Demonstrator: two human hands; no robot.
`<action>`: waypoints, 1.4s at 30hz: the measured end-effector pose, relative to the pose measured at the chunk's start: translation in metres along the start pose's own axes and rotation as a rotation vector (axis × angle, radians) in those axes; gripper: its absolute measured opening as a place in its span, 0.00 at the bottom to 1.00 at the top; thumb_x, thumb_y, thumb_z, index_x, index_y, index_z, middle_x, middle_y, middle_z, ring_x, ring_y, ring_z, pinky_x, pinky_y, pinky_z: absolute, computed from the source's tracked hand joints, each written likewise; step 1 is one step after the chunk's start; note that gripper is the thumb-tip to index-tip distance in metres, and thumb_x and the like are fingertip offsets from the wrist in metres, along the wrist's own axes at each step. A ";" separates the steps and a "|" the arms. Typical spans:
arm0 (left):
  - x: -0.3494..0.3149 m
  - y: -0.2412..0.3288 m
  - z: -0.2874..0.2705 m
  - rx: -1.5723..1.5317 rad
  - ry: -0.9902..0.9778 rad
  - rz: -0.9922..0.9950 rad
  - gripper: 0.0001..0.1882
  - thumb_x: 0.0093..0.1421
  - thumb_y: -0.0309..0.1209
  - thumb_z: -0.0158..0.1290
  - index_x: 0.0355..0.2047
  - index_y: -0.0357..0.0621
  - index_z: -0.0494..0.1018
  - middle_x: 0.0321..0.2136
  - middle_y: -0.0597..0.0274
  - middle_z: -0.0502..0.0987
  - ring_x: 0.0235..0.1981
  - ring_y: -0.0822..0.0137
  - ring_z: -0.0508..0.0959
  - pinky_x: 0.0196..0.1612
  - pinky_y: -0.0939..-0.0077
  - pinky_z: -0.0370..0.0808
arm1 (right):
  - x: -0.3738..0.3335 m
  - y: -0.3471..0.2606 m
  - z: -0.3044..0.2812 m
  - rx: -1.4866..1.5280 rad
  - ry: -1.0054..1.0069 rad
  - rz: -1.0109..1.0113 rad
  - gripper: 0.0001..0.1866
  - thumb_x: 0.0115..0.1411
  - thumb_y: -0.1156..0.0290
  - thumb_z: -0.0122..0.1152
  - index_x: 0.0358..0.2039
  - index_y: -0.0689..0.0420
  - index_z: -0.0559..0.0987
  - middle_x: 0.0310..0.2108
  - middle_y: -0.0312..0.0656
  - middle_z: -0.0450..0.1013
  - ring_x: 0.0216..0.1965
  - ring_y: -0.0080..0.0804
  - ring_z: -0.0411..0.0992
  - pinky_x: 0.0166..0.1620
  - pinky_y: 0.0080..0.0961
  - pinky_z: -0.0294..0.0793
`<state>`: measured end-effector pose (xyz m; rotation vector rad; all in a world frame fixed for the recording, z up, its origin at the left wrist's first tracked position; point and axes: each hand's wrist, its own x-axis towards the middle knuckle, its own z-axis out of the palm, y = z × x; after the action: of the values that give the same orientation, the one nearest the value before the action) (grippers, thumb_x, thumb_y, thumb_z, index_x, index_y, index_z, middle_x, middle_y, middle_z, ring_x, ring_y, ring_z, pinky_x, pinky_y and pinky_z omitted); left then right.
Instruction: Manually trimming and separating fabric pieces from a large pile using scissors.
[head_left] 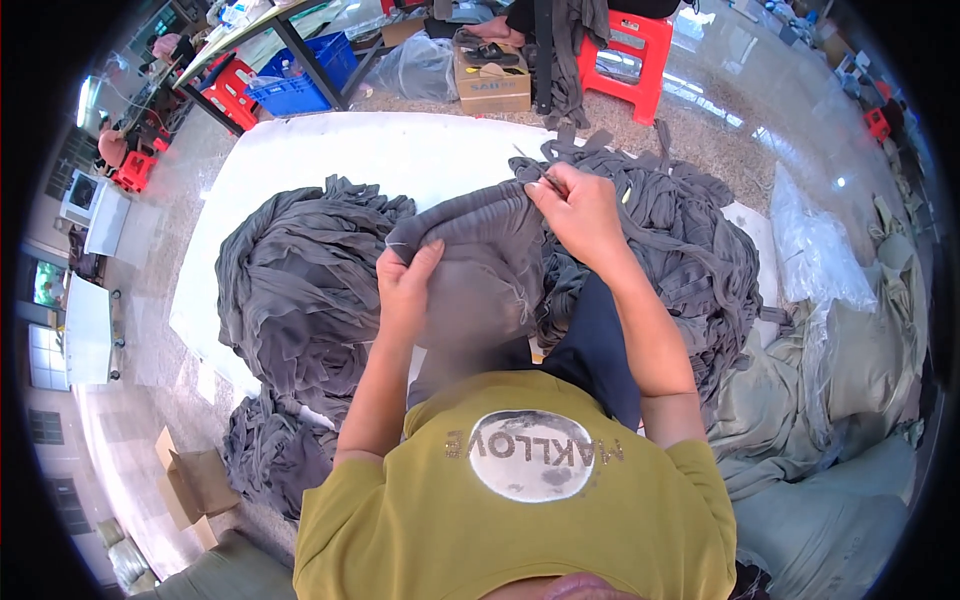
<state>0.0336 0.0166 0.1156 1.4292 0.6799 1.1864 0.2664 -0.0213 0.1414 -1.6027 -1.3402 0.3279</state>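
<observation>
Olive shirt (640, 520), right hand (582, 212) beyond left (403, 285)

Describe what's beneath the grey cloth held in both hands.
Around the grey cloth, a white surface, the right-hand grey pile and dark trousers show. Whatever lies directly beneath the cloth is covered, so I can't tell.

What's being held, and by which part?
Grey cloth, by its upper band: left hand at the left end, right hand at the right end, also holding a slim pointed tool.
</observation>
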 end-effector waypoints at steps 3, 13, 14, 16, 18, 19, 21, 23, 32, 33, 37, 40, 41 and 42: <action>-0.001 -0.012 -0.018 0.771 -0.005 0.405 0.10 0.61 0.23 0.55 0.43 0.36 0.77 0.34 0.52 0.80 0.33 0.55 0.80 0.37 0.68 0.75 | -0.002 -0.001 0.003 0.093 0.015 0.054 0.13 0.57 0.66 0.65 0.25 0.64 0.76 0.15 0.37 0.66 0.19 0.19 0.62 0.25 0.24 0.63; -0.023 -0.020 -0.036 0.153 -0.684 -0.517 0.23 0.46 0.31 0.67 0.42 0.31 0.77 0.34 0.60 0.81 0.34 0.72 0.78 0.39 0.77 0.76 | 0.015 -0.018 0.011 0.080 0.275 -0.037 0.10 0.56 0.69 0.65 0.27 0.64 0.77 0.17 0.44 0.71 0.19 0.26 0.68 0.27 0.27 0.67; -0.029 -0.033 -0.029 0.119 -0.693 -0.564 0.33 0.43 0.24 0.67 0.52 0.33 0.70 0.43 0.61 0.78 0.43 0.72 0.76 0.48 0.76 0.73 | 0.018 -0.019 0.014 0.050 0.284 -0.070 0.10 0.56 0.69 0.64 0.27 0.63 0.77 0.18 0.46 0.73 0.19 0.32 0.70 0.27 0.30 0.68; -0.034 -0.035 -0.018 0.035 -0.621 -0.506 0.40 0.43 0.17 0.66 0.59 0.36 0.66 0.50 0.62 0.76 0.50 0.71 0.75 0.56 0.73 0.70 | 0.031 -0.001 0.023 -0.034 0.293 -0.119 0.11 0.57 0.67 0.64 0.27 0.63 0.76 0.20 0.48 0.73 0.21 0.40 0.72 0.29 0.34 0.69; -0.024 -0.024 -0.021 -0.210 -0.537 -0.562 0.32 0.49 0.20 0.62 0.56 0.35 0.69 0.47 0.59 0.79 0.46 0.68 0.78 0.55 0.69 0.72 | 0.035 0.026 0.031 -0.227 0.240 -0.112 0.13 0.59 0.63 0.60 0.28 0.61 0.75 0.23 0.52 0.75 0.28 0.55 0.75 0.32 0.46 0.71; -0.026 -0.043 -0.037 -0.371 -0.507 -0.521 0.24 0.54 0.23 0.56 0.53 0.34 0.71 0.44 0.55 0.80 0.43 0.64 0.81 0.52 0.68 0.75 | 0.034 0.042 0.041 -0.263 0.158 -0.121 0.13 0.60 0.63 0.60 0.28 0.61 0.76 0.23 0.52 0.75 0.28 0.54 0.75 0.32 0.47 0.71; -0.020 -0.021 -0.015 -0.644 -0.327 -0.572 0.21 0.58 0.23 0.53 0.52 0.33 0.71 0.44 0.52 0.80 0.44 0.61 0.81 0.50 0.66 0.78 | 0.023 0.070 0.051 -0.294 0.067 -0.090 0.12 0.61 0.62 0.59 0.30 0.60 0.78 0.23 0.53 0.75 0.28 0.55 0.74 0.32 0.44 0.72; -0.019 -0.028 -0.011 -0.803 -0.304 -0.552 0.18 0.61 0.24 0.51 0.52 0.33 0.70 0.44 0.50 0.80 0.44 0.58 0.81 0.48 0.63 0.79 | 0.001 0.057 0.048 -0.073 0.040 0.010 0.13 0.62 0.63 0.60 0.33 0.62 0.79 0.21 0.48 0.73 0.23 0.35 0.72 0.30 0.29 0.70; -0.021 -0.017 0.029 -0.631 -0.347 -0.576 0.38 0.55 0.26 0.59 0.65 0.43 0.58 0.56 0.59 0.69 0.49 0.66 0.74 0.46 0.71 0.76 | -0.103 0.027 -0.005 0.569 -0.039 0.307 0.16 0.66 0.60 0.59 0.33 0.62 0.80 0.15 0.23 0.59 0.15 0.09 0.51 0.19 0.14 0.46; -0.023 -0.019 0.030 -0.670 -0.339 -0.632 0.39 0.53 0.24 0.59 0.65 0.43 0.58 0.57 0.59 0.68 0.48 0.70 0.73 0.44 0.73 0.76 | -0.108 0.028 -0.004 0.564 -0.047 0.275 0.15 0.66 0.60 0.59 0.36 0.62 0.79 0.15 0.23 0.59 0.15 0.09 0.51 0.19 0.14 0.46; -0.014 0.012 0.051 -0.371 -0.257 -0.573 0.28 0.49 0.17 0.55 0.53 0.34 0.70 0.46 0.52 0.79 0.45 0.59 0.81 0.53 0.62 0.77 | -0.117 0.040 -0.006 0.796 -0.148 0.566 0.16 0.68 0.60 0.56 0.43 0.62 0.76 0.17 0.24 0.56 0.15 0.10 0.50 0.18 0.14 0.47; -0.033 -0.082 0.009 -0.465 -0.266 -0.545 0.27 0.48 0.17 0.47 0.52 0.33 0.70 0.45 0.50 0.79 0.44 0.57 0.81 0.53 0.62 0.77 | -0.117 0.046 0.008 0.959 -0.269 0.629 0.14 0.69 0.59 0.53 0.35 0.58 0.74 0.16 0.26 0.56 0.14 0.12 0.51 0.17 0.15 0.47; -0.032 -0.085 0.008 -0.380 -0.319 -0.435 0.27 0.48 0.18 0.47 0.52 0.32 0.70 0.45 0.49 0.78 0.44 0.56 0.81 0.53 0.61 0.78 | -0.116 0.045 0.011 1.025 -0.252 0.637 0.14 0.69 0.60 0.53 0.30 0.56 0.71 0.16 0.26 0.56 0.14 0.12 0.51 0.17 0.15 0.47; -0.034 -0.089 0.008 -0.374 -0.320 -0.436 0.27 0.48 0.18 0.47 0.52 0.32 0.70 0.45 0.49 0.78 0.44 0.56 0.81 0.53 0.61 0.78 | -0.115 0.044 0.013 1.091 -0.236 0.644 0.16 0.69 0.60 0.53 0.26 0.54 0.68 0.16 0.27 0.56 0.14 0.13 0.51 0.17 0.15 0.47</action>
<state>0.0477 0.0038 0.0222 1.0521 0.4805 0.6793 0.2428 -0.1097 0.0579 -0.9832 -0.5240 1.3957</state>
